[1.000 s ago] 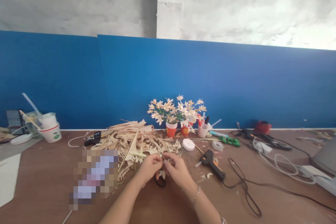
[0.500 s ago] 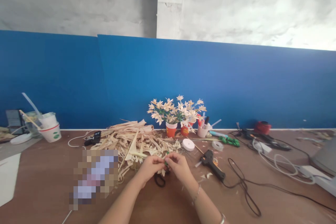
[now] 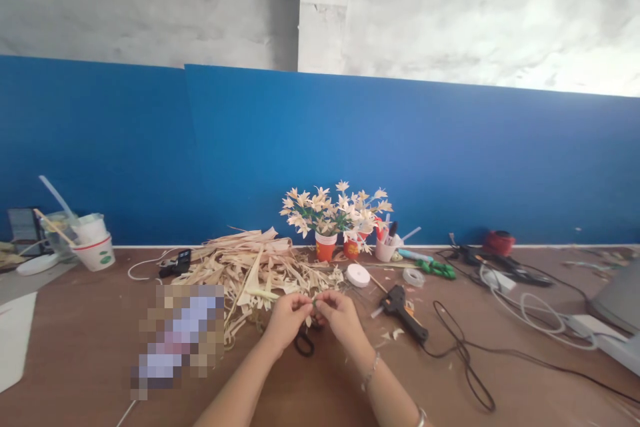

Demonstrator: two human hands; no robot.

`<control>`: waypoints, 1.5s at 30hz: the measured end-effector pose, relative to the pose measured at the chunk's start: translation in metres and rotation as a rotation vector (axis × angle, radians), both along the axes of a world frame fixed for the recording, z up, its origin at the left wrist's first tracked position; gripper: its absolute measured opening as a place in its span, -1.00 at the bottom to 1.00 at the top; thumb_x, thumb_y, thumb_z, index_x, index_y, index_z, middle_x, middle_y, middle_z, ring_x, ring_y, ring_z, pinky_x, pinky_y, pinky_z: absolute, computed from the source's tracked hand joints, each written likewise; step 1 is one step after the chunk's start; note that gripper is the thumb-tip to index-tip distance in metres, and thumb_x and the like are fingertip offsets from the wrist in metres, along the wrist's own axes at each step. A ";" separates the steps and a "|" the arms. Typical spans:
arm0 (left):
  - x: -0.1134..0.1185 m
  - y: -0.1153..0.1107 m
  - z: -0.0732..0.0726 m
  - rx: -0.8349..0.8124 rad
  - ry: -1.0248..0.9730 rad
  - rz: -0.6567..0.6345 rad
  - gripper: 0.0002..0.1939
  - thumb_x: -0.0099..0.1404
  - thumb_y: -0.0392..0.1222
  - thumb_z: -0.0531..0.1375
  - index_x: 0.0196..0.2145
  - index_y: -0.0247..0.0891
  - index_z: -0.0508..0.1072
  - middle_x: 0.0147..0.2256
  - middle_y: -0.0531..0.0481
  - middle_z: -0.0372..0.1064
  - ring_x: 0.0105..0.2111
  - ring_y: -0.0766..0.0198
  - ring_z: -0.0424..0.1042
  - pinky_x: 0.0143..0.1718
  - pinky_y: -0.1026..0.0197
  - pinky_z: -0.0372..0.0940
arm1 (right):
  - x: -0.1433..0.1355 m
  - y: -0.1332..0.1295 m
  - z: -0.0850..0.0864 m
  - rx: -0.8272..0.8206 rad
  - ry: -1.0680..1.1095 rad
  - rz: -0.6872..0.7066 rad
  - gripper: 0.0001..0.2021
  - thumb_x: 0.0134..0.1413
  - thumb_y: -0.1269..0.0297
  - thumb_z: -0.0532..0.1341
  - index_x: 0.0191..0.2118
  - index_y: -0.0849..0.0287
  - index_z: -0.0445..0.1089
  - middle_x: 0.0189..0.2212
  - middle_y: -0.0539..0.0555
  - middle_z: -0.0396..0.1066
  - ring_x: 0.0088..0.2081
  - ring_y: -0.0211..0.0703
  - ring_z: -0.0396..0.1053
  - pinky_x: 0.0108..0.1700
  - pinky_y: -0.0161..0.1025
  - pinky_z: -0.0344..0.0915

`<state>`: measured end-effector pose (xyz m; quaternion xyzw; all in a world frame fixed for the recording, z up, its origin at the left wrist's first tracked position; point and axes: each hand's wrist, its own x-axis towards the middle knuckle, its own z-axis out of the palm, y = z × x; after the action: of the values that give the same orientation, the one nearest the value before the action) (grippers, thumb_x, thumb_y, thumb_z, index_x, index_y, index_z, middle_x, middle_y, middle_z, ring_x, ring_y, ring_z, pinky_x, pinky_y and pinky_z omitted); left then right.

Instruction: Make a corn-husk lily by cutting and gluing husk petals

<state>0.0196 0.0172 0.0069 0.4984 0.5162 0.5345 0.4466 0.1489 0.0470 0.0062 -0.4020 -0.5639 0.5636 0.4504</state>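
My left hand [image 3: 289, 321] and my right hand [image 3: 340, 315] meet fingertip to fingertip over the table. Both pinch a small green piece [image 3: 315, 304], mostly hidden by the fingers. A pale petal piece [image 3: 309, 321] hangs just below it. Under the hands lies a black scissor handle [image 3: 304, 345]. Behind and to the left spreads a heap of dry pale husks [image 3: 250, 260]. Pale flowers on green stems stand in a red cup [image 3: 325, 250] and in a second red cup [image 3: 351, 250] beyond the hands.
Right of the hands lie a black glue gun [image 3: 407, 317] with a looping cord, a white roll [image 3: 358, 275] and clear tape [image 3: 413, 277]. A white cup [image 3: 95, 255] stands far left. Green bundles [image 3: 439, 269] and white cables [image 3: 537, 320] lie farther right.
The fingertips have drawn closer together around the green piece, which shows less now. My left hand has shifted slightly to the right.
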 end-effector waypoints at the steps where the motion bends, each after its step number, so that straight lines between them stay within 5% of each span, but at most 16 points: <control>1: 0.001 0.000 0.001 0.009 0.014 0.012 -0.89 -0.02 -0.23 0.17 -0.53 -0.33 0.44 -0.57 0.01 0.42 -0.54 0.29 0.35 -0.45 0.28 0.20 | 0.000 0.000 -0.001 -0.012 0.012 -0.005 -0.80 -0.26 0.17 0.25 -0.54 0.19 0.30 -0.66 -0.05 0.34 -0.63 -0.28 0.26 -0.54 -0.33 0.21; 13: -0.004 0.004 -0.013 0.072 0.308 0.069 -0.81 0.05 -0.27 0.13 -0.38 -0.29 0.51 -0.46 -0.03 0.50 -0.43 0.22 0.44 -0.36 0.25 0.27 | 0.003 -0.001 0.002 0.158 -0.184 -0.017 -0.86 -0.17 0.22 0.15 -0.55 0.18 0.27 -0.68 -0.05 0.31 -0.63 -0.28 0.24 -0.55 -0.36 0.18; 20: -0.002 -0.008 0.004 0.180 0.779 0.190 -0.81 0.07 -0.30 0.17 -0.38 -0.15 0.56 -0.40 -0.06 0.45 -0.30 0.13 0.39 -0.19 0.12 0.20 | 0.003 0.000 -0.001 0.164 -0.281 -0.060 -0.85 -0.18 0.21 0.12 -0.59 0.17 0.24 -0.71 -0.07 0.26 -0.65 -0.29 0.21 -0.59 -0.37 0.14; 25: 0.001 -0.013 0.012 0.187 0.887 0.211 -0.82 0.11 -0.31 0.15 -0.38 -0.15 0.55 -0.42 -0.06 0.43 -0.30 0.12 0.36 -0.21 0.13 0.16 | 0.004 0.001 -0.002 0.163 -0.287 -0.036 -0.85 -0.18 0.22 0.12 -0.57 0.18 0.26 -0.70 -0.06 0.26 -0.65 -0.30 0.21 -0.59 -0.38 0.14; 29: 0.001 -0.009 0.007 0.168 0.795 0.247 -0.84 0.10 -0.31 0.15 -0.41 -0.19 0.54 -0.43 -0.05 0.43 -0.35 0.15 0.37 -0.24 0.16 0.16 | 0.005 0.003 -0.003 0.170 -0.269 -0.008 -0.86 -0.17 0.22 0.15 -0.50 0.20 0.33 -0.64 -0.04 0.33 -0.63 -0.28 0.23 -0.58 -0.37 0.15; 37: -0.003 0.001 -0.006 0.110 0.441 0.198 -0.87 0.05 -0.27 0.14 -0.46 -0.24 0.50 -0.45 -0.03 0.46 -0.40 0.18 0.40 -0.31 0.21 0.21 | 0.011 0.001 0.007 0.457 -0.474 -0.085 -0.88 -0.09 0.32 0.12 -0.53 0.19 0.34 -0.48 0.04 0.35 -0.40 -0.17 0.28 -0.35 -0.31 0.18; 45: -0.004 0.001 -0.005 0.015 0.150 0.165 -0.85 -0.01 -0.20 0.16 -0.48 -0.32 0.47 -0.52 -0.01 0.43 -0.47 0.23 0.37 -0.39 0.24 0.23 | 0.022 0.006 0.007 0.440 -0.656 -0.093 -0.88 -0.18 0.45 0.10 -0.49 0.18 0.37 -0.55 0.00 0.39 -0.45 -0.20 0.29 -0.37 -0.35 0.14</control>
<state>0.0152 0.0181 0.0023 0.4963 0.5835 0.5342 0.3576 0.1708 0.0534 0.0132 -0.4796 -0.7663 0.2498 0.3469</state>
